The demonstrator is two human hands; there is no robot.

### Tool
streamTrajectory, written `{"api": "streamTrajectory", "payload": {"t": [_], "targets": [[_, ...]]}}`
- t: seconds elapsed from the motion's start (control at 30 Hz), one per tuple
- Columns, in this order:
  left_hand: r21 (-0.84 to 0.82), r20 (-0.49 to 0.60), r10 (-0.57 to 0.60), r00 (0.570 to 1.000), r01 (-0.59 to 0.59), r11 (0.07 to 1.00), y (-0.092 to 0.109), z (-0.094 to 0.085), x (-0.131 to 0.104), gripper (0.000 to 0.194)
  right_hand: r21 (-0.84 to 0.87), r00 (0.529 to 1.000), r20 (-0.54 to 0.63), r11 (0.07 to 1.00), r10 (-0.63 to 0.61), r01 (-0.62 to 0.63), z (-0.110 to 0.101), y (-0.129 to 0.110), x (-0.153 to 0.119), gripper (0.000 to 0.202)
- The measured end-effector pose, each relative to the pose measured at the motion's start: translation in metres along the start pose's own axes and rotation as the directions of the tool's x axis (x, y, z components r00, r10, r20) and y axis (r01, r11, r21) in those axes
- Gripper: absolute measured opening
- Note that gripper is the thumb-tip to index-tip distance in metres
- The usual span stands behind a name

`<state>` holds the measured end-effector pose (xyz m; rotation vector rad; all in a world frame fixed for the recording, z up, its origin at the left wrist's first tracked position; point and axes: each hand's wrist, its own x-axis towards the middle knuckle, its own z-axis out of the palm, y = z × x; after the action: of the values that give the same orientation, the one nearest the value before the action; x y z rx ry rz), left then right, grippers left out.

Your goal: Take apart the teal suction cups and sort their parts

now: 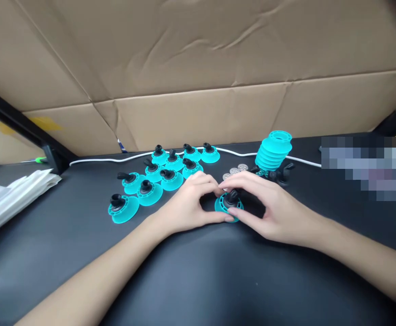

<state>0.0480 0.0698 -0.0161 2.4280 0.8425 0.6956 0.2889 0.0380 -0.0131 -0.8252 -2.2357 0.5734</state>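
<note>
My left hand (194, 203) is half-closed in a C, thumb at the near rim of the cyan cup (221, 205) and fingers curled behind, holding it on the black table (184, 280). My right hand (279, 203) arches in from the other side, thumb against the cup's front beside the black fitting (232, 197), forefinger reaching round the back; whether it truly grips, I cannot tell. The cup sits between both hands, its fitting upward and leaning slightly.

To do this well, I'd keep the left hold steady and low, with the base flat, and spread pressure evenly round the fitting, since a hard pinch might buckle that thin-looking rim.

Just beyond my fingertips lie metal discs (234, 172); past my right knuckles stands a stack of cyan cups (272, 154); beyond my left wrist, fitted cups (150, 194) wait in rows
</note>
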Motion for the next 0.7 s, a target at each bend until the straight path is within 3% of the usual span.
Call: {"api": "streamTrajectory", "payload": {"t": [0.1,0.27,0.43,0.57,0.7], "targets": [[-0.001,-0.006,0.001,1.000,-0.001,1.000,0.0003,-0.0002,-0.0003,0.039,-0.016,0.999,-0.034,1.000,0.009,-0.009,0.0015,0.0010,0.0007,0.039],[0.010,-0.002,-0.002,1.000,0.002,1.000,0.0000,0.0000,-0.0007,0.039,0.020,0.998,0.051,0.999,-0.026,0.025,-0.0026,0.0005,-0.0005,0.050],[0.017,-0.010,-0.006,1.000,0.006,1.000,0.0001,-0.0007,-0.0005,0.040,0.002,0.999,-0.037,1.000,-0.013,0.013,0.0014,0.0024,-0.0010,0.040],[0.019,0.008,-0.014,1.000,0.014,1.000,0.0004,-0.0010,-0.0001,0.041,0.074,1.000,0.009,0.997,-0.020,0.019,-0.0001,0.0030,-0.0009,0.042],[0.009,-0.003,-0.001,1.000,0.001,1.000,0.0010,-0.0006,-0.0003,0.040,-0.003,1.000,-0.024,1.000,-0.007,0.007,0.0005,0.0013,0.0006,0.037]]}}
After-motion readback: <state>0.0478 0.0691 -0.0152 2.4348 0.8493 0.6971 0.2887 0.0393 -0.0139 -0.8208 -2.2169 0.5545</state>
